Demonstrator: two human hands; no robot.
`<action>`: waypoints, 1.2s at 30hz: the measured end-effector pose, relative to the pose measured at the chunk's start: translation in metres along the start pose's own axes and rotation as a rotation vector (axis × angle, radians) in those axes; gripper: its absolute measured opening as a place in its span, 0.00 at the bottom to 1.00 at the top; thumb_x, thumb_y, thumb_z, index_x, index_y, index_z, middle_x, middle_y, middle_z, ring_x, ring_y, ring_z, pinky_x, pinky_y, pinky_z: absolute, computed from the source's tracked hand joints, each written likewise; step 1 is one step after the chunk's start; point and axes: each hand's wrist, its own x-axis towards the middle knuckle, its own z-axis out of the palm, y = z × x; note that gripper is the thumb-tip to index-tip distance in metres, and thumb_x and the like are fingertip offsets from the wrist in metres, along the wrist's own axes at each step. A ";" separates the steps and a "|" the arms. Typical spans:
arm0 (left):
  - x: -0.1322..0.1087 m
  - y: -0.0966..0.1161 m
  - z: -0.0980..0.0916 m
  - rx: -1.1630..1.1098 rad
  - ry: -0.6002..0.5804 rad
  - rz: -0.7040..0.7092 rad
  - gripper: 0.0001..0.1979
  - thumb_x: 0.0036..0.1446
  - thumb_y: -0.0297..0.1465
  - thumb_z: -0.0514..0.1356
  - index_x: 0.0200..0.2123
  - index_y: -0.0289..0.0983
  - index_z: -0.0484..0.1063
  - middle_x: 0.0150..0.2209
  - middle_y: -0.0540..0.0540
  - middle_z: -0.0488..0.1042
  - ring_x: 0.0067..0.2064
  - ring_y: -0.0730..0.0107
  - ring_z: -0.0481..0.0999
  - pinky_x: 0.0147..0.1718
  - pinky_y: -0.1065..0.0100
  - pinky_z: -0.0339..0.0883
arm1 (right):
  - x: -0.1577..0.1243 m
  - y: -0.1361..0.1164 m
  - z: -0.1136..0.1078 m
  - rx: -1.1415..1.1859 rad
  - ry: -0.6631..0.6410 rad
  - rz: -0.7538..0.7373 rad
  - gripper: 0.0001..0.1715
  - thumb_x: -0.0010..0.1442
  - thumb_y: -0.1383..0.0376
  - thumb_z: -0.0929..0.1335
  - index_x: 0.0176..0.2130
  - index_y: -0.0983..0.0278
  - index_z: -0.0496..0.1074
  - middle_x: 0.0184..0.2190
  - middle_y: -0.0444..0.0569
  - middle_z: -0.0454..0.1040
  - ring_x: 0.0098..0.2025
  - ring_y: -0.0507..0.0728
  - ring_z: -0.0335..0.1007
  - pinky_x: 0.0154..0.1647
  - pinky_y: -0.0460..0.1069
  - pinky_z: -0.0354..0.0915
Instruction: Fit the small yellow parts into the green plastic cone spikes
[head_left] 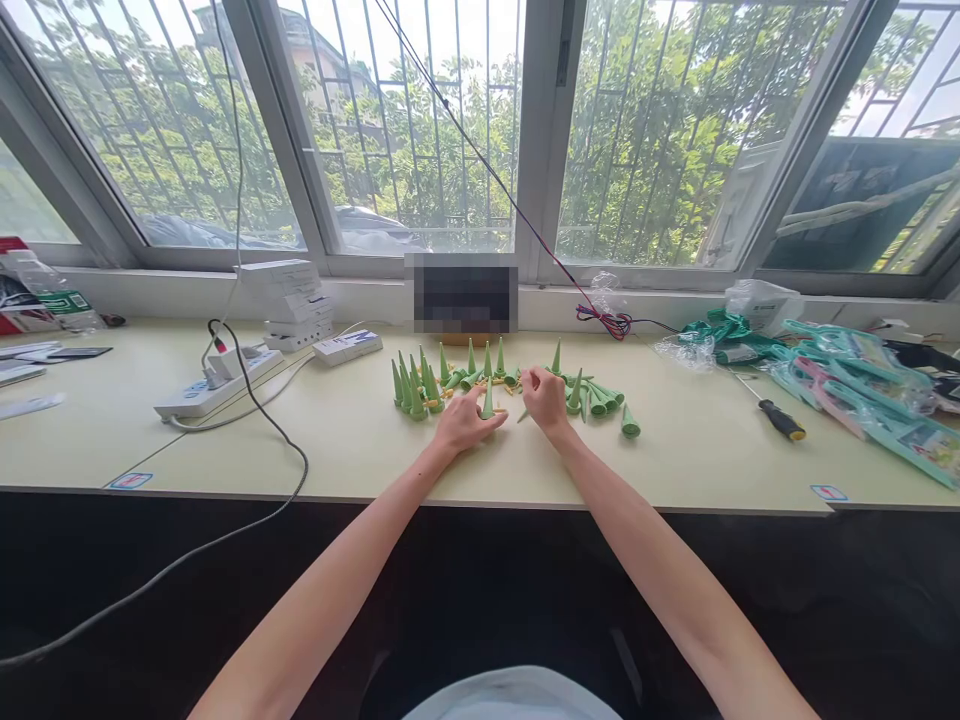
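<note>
My left hand [466, 422] rests low over the table, its thumb and fingers curled around an upright green cone [488, 402]. Beside it, my right hand [545, 400] is closed with the fingers bent in; what it holds, if anything, is hidden. A thin green tip shows just below those fingers. Several green cones [416, 400] stand upright to the left of my left hand, and others stand behind both hands. To the right, more cones [600, 398] lie on their sides in a pile, with a single cone [630, 424] apart. Small yellow pieces [507, 390] are scattered among them.
On the left are a white power strip [217, 385] with a dark cable, and stacked white boxes [296, 310]. A blurred dark object [465, 295] stands at the back. To the right lie a screwdriver [781, 420] and teal-edged packs [870, 390]. A cord hangs past the windows.
</note>
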 end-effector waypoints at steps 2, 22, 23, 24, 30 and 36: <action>0.000 0.001 0.000 0.019 -0.020 -0.015 0.36 0.47 0.53 0.64 0.52 0.33 0.72 0.22 0.48 0.72 0.31 0.57 0.74 0.30 0.65 0.61 | 0.000 0.001 0.000 -0.011 -0.002 0.004 0.20 0.65 0.57 0.59 0.23 0.61 0.61 0.20 0.46 0.67 0.23 0.54 0.58 0.29 0.48 0.54; 0.001 0.000 -0.006 0.046 0.150 -0.173 0.09 0.60 0.31 0.55 0.34 0.37 0.75 0.22 0.48 0.73 0.29 0.65 0.73 0.31 0.66 0.63 | -0.001 0.002 0.002 -0.094 -0.078 0.011 0.19 0.66 0.61 0.60 0.25 0.63 0.65 0.21 0.46 0.69 0.24 0.52 0.60 0.29 0.47 0.55; 0.001 -0.001 -0.006 0.062 0.138 -0.166 0.09 0.59 0.30 0.55 0.33 0.37 0.75 0.24 0.47 0.74 0.30 0.64 0.74 0.32 0.66 0.64 | -0.002 0.001 0.004 -0.106 -0.088 0.006 0.19 0.66 0.62 0.60 0.25 0.63 0.66 0.21 0.46 0.69 0.24 0.52 0.60 0.29 0.47 0.55; 0.002 -0.002 -0.005 0.077 0.132 -0.161 0.09 0.58 0.30 0.55 0.31 0.37 0.75 0.25 0.45 0.75 0.31 0.63 0.74 0.32 0.66 0.65 | -0.003 0.000 0.005 -0.119 -0.099 -0.005 0.18 0.66 0.62 0.60 0.26 0.64 0.66 0.21 0.46 0.69 0.24 0.52 0.60 0.29 0.46 0.55; 0.002 -0.002 -0.005 0.142 0.136 -0.164 0.10 0.57 0.28 0.55 0.27 0.36 0.75 0.30 0.42 0.77 0.35 0.61 0.76 0.34 0.65 0.66 | -0.004 -0.015 0.017 -0.155 -0.284 -0.136 0.14 0.66 0.65 0.61 0.32 0.64 0.73 0.28 0.48 0.74 0.30 0.53 0.67 0.32 0.45 0.57; 0.002 -0.001 -0.005 0.179 0.129 -0.175 0.11 0.57 0.28 0.54 0.27 0.36 0.75 0.30 0.41 0.77 0.35 0.60 0.75 0.35 0.65 0.66 | 0.018 -0.036 0.033 -0.228 -0.503 -0.099 0.12 0.65 0.67 0.64 0.46 0.63 0.75 0.37 0.50 0.79 0.39 0.55 0.72 0.37 0.46 0.60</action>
